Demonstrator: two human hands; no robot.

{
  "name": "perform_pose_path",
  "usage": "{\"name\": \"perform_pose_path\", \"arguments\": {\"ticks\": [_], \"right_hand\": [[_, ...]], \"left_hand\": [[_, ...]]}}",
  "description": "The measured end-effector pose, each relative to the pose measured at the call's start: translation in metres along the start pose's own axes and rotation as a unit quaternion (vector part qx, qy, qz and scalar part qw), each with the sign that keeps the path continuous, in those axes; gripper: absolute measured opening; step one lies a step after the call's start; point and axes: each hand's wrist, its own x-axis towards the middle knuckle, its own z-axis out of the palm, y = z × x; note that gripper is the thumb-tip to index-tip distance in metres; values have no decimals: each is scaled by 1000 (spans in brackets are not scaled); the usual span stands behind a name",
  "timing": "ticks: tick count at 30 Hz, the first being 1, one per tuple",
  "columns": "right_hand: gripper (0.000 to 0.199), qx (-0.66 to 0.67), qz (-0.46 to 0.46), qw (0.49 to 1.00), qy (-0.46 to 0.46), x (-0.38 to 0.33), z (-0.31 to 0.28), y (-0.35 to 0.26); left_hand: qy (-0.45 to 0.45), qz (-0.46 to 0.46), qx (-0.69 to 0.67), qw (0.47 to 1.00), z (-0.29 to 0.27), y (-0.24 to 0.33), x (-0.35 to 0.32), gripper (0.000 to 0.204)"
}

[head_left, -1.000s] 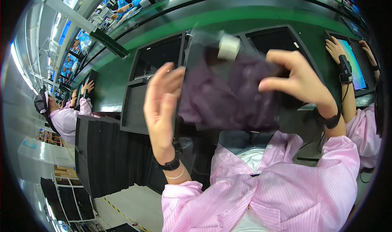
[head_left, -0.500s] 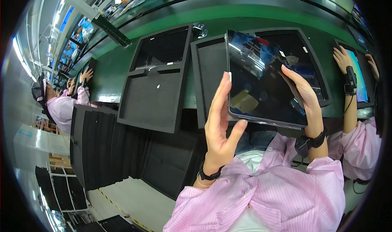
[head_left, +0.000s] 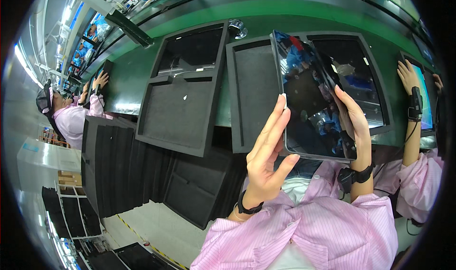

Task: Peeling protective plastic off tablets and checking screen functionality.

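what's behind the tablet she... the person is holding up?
Behind the glossy tablet sits a black foam tray on the green bench. The left hand and right hand grip its edges; the tray's middle is covered.

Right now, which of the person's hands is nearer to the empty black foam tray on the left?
Left. The left hand grips the tablet edge closest to that foam tray; the right hand holds the tablet's far side.
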Motion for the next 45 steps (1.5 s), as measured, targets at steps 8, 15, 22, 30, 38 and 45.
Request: {"name": "perform_pose_path", "arguments": {"ticks": [8, 15, 22, 30, 38, 45], "right_hand": [[25, 27, 16, 999, 22, -1, -7, 1], [27, 25, 13, 999, 40, -4, 5, -3], [36, -38, -14, 999, 7, -5, 4, -1], [38, -134, -10, 991, 3, -6, 6, -4], [38, -207, -14, 978, -15, -5, 10, -5], [36, -154, -5, 988, -16, -9, 14, -4]], "left_hand": [[-6, 46, 67, 997, 7, 0, 6, 66], [7, -14, -9, 1000, 7, 0, 2, 67], [65, -194, -322, 924, -10, 1, -19, 43], [85, -259, -475, 837, -16, -2, -46, 51], [93, -235, -462, 850, -17, -9, -63, 52], [160, -231, -473, 835, -12, 0, -53, 61]]}}
